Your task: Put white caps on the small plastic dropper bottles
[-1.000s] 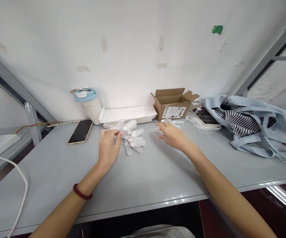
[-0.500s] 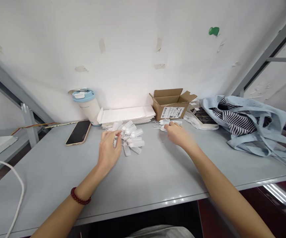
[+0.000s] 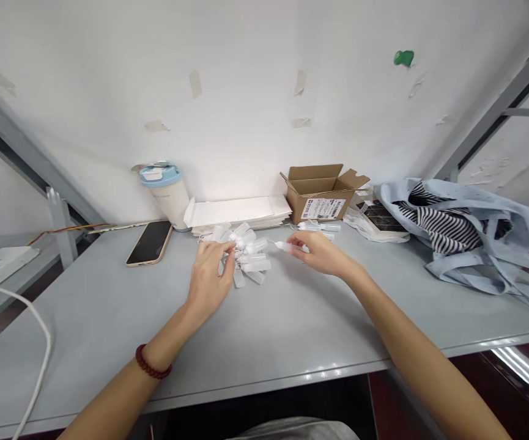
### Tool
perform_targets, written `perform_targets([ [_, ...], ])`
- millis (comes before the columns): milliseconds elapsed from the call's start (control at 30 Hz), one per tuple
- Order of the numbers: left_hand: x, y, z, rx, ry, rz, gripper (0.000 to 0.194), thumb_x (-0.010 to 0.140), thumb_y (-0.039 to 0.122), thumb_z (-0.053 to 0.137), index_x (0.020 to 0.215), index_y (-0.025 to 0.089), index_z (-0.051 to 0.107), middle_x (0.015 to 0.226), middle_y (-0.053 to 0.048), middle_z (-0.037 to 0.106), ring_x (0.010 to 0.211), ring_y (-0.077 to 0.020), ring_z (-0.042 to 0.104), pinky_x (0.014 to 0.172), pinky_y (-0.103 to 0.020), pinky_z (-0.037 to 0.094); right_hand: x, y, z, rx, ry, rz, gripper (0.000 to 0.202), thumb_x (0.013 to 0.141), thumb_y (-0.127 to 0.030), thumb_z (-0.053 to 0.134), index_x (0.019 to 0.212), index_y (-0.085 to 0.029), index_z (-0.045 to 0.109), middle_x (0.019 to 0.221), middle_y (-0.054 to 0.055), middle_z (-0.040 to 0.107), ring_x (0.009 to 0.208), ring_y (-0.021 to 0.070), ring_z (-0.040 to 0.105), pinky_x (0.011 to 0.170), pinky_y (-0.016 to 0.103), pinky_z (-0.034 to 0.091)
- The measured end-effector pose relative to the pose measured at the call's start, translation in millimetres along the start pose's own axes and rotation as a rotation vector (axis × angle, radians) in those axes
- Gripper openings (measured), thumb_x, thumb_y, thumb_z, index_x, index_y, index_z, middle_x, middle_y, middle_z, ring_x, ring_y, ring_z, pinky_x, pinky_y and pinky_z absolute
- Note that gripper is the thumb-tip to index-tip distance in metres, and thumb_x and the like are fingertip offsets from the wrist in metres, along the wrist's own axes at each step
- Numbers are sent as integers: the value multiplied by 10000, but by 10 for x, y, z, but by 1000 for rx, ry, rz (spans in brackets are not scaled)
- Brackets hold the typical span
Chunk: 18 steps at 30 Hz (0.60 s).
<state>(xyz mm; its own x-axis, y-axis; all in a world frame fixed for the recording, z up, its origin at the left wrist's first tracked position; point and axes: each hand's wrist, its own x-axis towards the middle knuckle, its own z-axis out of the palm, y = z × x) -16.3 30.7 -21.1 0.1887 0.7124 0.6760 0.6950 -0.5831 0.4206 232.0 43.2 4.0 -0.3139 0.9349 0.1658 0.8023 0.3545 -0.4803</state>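
Several small translucent white bottles (image 3: 255, 266) with thin strings lie in a heap near the middle of the grey table. My left hand (image 3: 210, 274) is at the heap's left side, fingertips pinched together; what they hold, if anything, is too small to tell. Right of the heap, my right hand (image 3: 321, 252) pinches one small bottle (image 3: 283, 245), its narrow end pointing left. Behind that hand a few more bottles (image 3: 331, 227) lie in front of the cardboard box (image 3: 323, 208).
A phone (image 3: 149, 243) and a blue-lidded cup (image 3: 167, 195) are at the back left. White flat packets (image 3: 236, 212) are stacked behind the heap. A plastic-wrapped dark item (image 3: 381, 218) and a light blue bag (image 3: 488, 238) lie at right. A white cable (image 3: 44, 342) hangs at left.
My right hand has moved slightly left and towards me from the bottles by the box, bringing one bottle with it. My left hand remains at the heap. The view has shifted slightly.
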Motion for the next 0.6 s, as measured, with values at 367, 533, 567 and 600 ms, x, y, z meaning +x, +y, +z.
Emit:
perform_targets([
  [367,-27,21,5,-48,-88,72,211,895,220,450,1074,178,555,852,-55,624,896,-211,514,690,-310,461,-66,-204,-76,463,-86,-126,248,873,-325,485,1000,-174,636,980,60,661,867,174,590,766,321,456],
  [533,-17,15,3,-56,-71,128,165,903,187,441,1004,178,572,887,-56,635,883,-199,526,778,-337,449,-95,-263,-60,517,-112,-137,233,875,-298,481,1000,-173,635,959,52,665,860,172,599,770,323,464],
  [567,-16,14,3,-58,-67,134,158,902,181,444,992,179,573,895,-56,638,882,-198,527,781,-336,447,-100,-273,-57,523,-114,-139,230,875,-292,480,998,-173,634,947,50,664,848,169,598,766,321,464],
  [600,-15,13,3,-57,-64,136,152,901,178,448,986,179,574,898,-56,639,884,-197,528,780,-334,447,-103,-281,-55,527,-116,-140,228,876,-287,478,998,-172,633,935,48,664,837,166,597,764,319,463],
])
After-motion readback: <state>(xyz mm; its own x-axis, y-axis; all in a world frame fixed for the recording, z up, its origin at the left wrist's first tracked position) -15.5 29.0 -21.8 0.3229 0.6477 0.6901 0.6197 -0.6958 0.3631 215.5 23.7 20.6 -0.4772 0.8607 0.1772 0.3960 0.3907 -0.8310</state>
